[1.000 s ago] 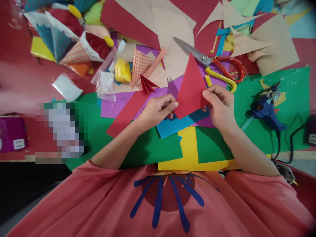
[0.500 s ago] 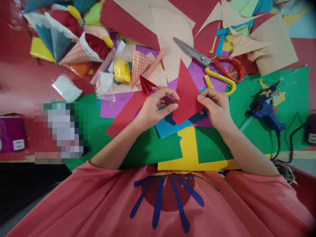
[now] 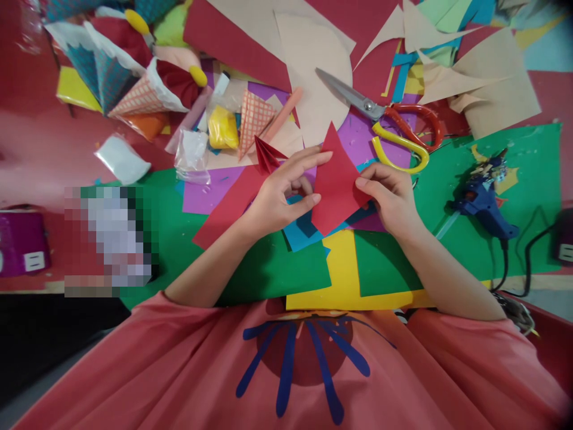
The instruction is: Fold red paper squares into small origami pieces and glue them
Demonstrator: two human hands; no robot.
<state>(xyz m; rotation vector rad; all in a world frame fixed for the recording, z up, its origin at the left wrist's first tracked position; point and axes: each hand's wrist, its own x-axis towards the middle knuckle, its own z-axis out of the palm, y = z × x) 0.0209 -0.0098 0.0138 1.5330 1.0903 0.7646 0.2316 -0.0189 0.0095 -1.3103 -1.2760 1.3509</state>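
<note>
Paper [image 3: 336, 188], red and coming to a point, is hanging over a blue sheet [image 3: 298, 234] while the right hand [image 3: 394, 194] is pinching its right edge. The left hand [image 3: 277, 200] is resting thumb and forefinger, spread apart, against the left side. Probably light, fairly stiff but easily creased, it is likely calling for gentle fingertip holds along its edges.

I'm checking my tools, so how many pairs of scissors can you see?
1: the scissors, partly over beige paper, just beyond the right hand holding red paper; others could be hidden under paper scraps.
</note>
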